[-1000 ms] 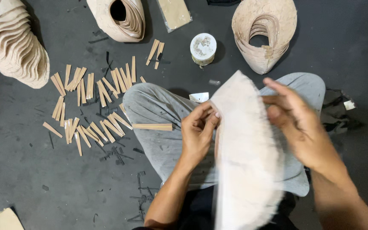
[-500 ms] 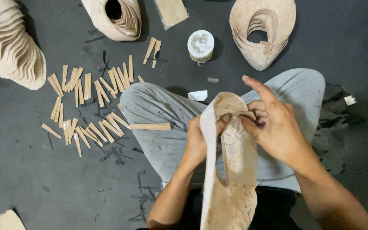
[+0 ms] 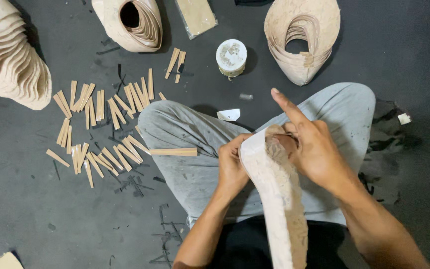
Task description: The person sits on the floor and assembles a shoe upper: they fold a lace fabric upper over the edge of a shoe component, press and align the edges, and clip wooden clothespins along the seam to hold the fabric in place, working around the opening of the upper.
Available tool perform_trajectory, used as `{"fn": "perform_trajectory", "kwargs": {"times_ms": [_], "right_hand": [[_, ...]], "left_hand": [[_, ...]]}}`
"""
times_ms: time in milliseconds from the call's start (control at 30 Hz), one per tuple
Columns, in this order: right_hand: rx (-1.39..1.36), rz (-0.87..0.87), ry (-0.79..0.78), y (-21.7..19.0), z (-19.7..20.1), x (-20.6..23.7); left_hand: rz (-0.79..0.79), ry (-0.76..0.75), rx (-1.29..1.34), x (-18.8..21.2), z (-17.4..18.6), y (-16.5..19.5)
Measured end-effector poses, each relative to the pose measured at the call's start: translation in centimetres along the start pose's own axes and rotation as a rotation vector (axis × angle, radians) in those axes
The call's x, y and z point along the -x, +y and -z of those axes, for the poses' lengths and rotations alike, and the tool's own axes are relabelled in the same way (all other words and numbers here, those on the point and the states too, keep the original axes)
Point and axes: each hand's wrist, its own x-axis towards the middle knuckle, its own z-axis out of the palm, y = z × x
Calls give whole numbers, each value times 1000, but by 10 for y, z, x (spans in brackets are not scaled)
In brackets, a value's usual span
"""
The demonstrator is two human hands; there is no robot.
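Both hands now pinch the folded sheet (image 3: 274, 184) into a curl: left hand (image 3: 232, 167) clenched on its edge, right hand (image 3: 314, 149) gripping the top, forefinger raised.

This is a floor-level craft workshop, and I sit cross-legged in it on a dark grey floor (image 3: 36, 214) rather than at any bench. Dozens of short cut wooden sticks (image 3: 100, 129) lie scattered beside my knee, with thin dark shavings and offcuts among them. Around me stand stacks of pale, dried sheets folded into cones: one stack (image 3: 11, 65) at the far left, another (image 3: 133, 22) ahead, a third (image 3: 302, 40) to the right. A small white spool (image 3: 231, 56) stands between them, and a flat packet (image 3: 196, 16) lies near the top edge. Piled handmade pieces and loose raw material show hand production.
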Motion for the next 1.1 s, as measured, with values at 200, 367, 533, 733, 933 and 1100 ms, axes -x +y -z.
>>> {"fn": "perform_trajectory", "kwargs": {"times_ms": [200,367,533,733,933,1100], "right_hand": [[-71,28,18,1,2,-3],[-162,-55,-2,12,2,-3],[-205,-130,69,26,2,-6],[-263,290,147,43,26,-1],[-393,124,51,39,23,5],[-421,132,100,26,13,10]], "left_hand": [[47,35,-62,-1,-1,3],[82,34,-38,-1,0,-1],[135,-13,20,-13,6,-6],[223,-100,231,-18,21,0],[243,-41,198,-12,17,8],[202,-61,300,-6,17,-1]]}}
